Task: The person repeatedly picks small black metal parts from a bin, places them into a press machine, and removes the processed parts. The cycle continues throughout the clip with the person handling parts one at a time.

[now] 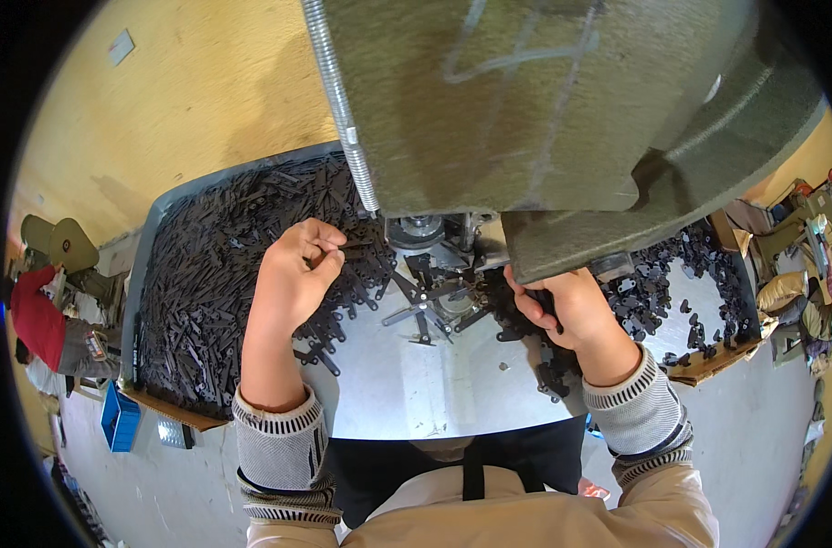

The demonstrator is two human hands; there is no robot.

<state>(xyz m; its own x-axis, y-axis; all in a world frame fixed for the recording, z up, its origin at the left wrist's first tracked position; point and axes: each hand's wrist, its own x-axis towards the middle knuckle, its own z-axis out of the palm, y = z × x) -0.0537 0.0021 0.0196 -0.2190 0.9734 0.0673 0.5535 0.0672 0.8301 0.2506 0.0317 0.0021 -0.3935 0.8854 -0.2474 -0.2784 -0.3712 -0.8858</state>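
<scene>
My left hand [297, 274] pinches a flat dark metal strip [356, 244] between thumb and fingertips, above the edge of a heap of similar dark strips [224, 283]. My right hand [576, 310] is closed around a small dark metal piece [553, 312], its far fingers partly hidden under the green machine body [489, 110]. Between my hands is the machine's metal tooling [418, 233]. Several dark strips joined in crossed shapes [421, 300] lie on the metal tabletop [407, 393] in front of it.
A grey-rimmed tray [142, 265] holds the strips at left. Small dark plates [649, 297] lie in a cardboard-edged tray at right. A coil spring [343, 110] runs along the machine's left edge. A blue crate [120, 417] and a person in red [37, 315] are at far left.
</scene>
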